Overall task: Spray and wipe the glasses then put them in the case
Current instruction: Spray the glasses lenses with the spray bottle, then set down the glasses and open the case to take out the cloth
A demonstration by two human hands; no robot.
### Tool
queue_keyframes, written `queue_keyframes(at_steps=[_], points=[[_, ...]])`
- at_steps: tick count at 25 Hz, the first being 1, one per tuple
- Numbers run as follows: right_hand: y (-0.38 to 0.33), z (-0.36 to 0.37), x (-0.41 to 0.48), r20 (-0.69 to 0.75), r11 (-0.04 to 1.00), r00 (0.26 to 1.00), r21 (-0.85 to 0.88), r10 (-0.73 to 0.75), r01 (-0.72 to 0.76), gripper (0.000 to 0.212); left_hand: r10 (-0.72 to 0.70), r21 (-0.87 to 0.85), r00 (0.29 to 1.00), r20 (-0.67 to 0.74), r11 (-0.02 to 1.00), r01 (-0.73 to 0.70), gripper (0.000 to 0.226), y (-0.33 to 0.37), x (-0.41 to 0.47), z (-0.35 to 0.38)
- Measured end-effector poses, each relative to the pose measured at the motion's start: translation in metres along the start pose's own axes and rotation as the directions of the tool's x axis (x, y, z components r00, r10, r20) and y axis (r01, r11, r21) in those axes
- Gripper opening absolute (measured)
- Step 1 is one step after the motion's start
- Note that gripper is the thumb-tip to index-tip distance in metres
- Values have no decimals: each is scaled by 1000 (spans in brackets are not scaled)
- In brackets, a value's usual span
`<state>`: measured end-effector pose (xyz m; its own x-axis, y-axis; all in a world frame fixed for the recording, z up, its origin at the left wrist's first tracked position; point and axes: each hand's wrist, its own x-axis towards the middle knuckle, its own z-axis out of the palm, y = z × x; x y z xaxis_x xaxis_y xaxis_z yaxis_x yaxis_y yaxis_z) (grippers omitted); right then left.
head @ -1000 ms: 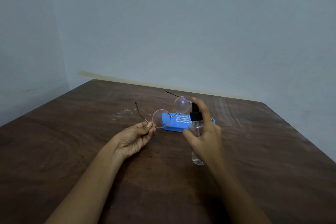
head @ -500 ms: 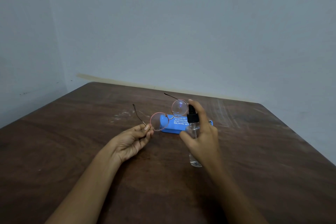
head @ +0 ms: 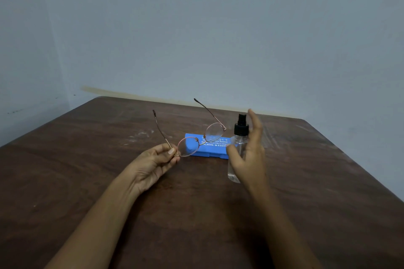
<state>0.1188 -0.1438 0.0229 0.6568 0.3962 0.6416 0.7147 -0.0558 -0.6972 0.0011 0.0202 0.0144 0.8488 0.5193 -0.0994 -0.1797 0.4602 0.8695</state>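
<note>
glasses point(head: 213, 133): 1 | blue case point(head: 212, 152): 1 | spray bottle point(head: 240, 142): 1 | table point(head: 87, 181): 1 | hands: 2, left hand point(head: 153, 164) and right hand point(head: 249, 159)

1. Glasses point(head: 201, 142), in front of the case point(head: 209, 149): thin coppery metal wire frame, clear lenses with a faint sheen.
2. Case: smooth, matt blue plastic with white print.
3. Spray bottle point(head: 239, 144), just right of the case: clear glossy plastic body, matt black plastic cap point(head: 241, 126).
4. Counter point(head: 109, 181) under the case: dark wood grain, smooth, with a dull sheen and whitish scuffs behind the case.
5. Wall point(head: 218, 28) behind the case: matt pale paint.
</note>
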Motion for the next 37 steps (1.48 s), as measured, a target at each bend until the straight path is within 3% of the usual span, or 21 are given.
queue_keyframes(at_steps=[4, 6, 15, 22, 33, 35, 37], points=[[13, -7, 8, -80, 991, 996, 127, 46, -35, 56, 123, 159, 992, 20, 979, -125, 18, -4, 1, 3], [19, -16, 12, -132, 989, 990, 145, 47, -27, 57, 175, 215, 984, 41, 960, -180, 19, -7, 1, 5], [53, -66, 10, -191, 993, 974, 9, 118, -118, 62, 389, 448, 899, 198, 780, -437, 19, -19, 6, 14], [61, -66, 5, -215, 990, 968, -25, 130, -138, 64, 464, 598, 865, 190, 644, -477, 25, -25, 9, 10], [60, -65, -1, -207, 974, 954, -24, 216, -225, 75, 515, 658, 836, 189, 566, -497, 28, -23, 7, 11], [57, -63, -3, -266, 970, 936, -7, 231, -241, 76, 522, 658, 831, 189, 561, -502, 28, -23, 6, 12], [49, -64, -5, -386, 981, 916, -104, 114, -166, 68, 534, 657, 825, 185, 557, -508, 31, -23, 5, 13]])
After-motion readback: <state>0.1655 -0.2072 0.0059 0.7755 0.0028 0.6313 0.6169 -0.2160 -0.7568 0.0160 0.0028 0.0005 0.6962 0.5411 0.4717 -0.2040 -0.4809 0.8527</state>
